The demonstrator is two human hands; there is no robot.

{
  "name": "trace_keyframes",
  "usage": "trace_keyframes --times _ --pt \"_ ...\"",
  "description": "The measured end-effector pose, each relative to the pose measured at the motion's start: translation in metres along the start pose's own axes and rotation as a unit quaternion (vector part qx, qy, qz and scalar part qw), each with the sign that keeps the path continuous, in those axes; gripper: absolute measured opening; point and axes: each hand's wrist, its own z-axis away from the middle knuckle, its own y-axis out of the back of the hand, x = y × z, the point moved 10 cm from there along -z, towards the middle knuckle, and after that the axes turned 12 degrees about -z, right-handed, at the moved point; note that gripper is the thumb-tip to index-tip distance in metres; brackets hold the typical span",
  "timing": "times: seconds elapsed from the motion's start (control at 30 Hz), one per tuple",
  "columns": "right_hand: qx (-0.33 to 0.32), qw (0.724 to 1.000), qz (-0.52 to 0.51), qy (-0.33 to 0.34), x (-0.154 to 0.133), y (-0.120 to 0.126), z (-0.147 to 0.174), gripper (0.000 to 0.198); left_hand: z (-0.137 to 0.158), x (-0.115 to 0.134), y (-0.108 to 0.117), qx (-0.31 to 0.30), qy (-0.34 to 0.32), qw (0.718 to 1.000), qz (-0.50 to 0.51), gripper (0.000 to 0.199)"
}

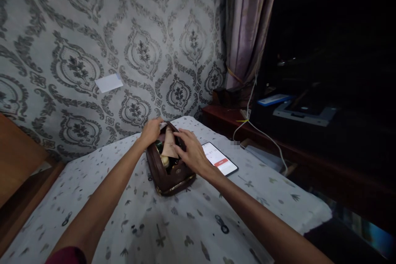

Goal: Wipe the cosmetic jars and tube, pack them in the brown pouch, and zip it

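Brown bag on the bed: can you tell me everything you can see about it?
The bag is dark brown, boxy and looks like leather, with a gold-coloured zip along its near edge. It sits open-side up on the patterned sheet, beside the phone. A tan tube and other small, shadowy things show inside. The left hand is at its far edge; the right hand reaches over its right side.
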Motion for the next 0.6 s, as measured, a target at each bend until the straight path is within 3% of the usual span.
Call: trace_keyframes --times 0.1,0.2,0.3,0.4,0.5,0.6 --pt "0.019 0.996 -0.038 -0.084 0.031 -0.003 -0.005 0.051 0.01 -0.019 0.028 0.106 0.06 0.991 0.05 0.038" --pt "0.026 0.981 -0.098 -0.167 0.06 -0.009 -0.008 0.047 0.041 -0.054 0.049 0.226 0.148 0.948 0.17 0.031" --pt "0.029 0.975 -0.129 -0.179 0.07 -0.014 -0.009 0.041 0.084 -0.083 0.045 0.245 0.201 0.923 0.217 0.025" --pt "0.042 0.973 -0.143 -0.174 0.073 -0.013 -0.005 0.04 0.129 -0.104 0.027 0.202 0.207 0.94 0.181 0.025" --pt "0.058 0.97 -0.157 -0.175 0.075 -0.012 -0.001 0.04 0.169 -0.117 0.002 0.128 0.206 0.968 0.069 0.033" --pt "0.08 0.967 -0.166 -0.174 0.075 -0.011 0.005 0.039 0.194 -0.101 -0.041 -0.097 0.136 0.985 -0.034 0.032"
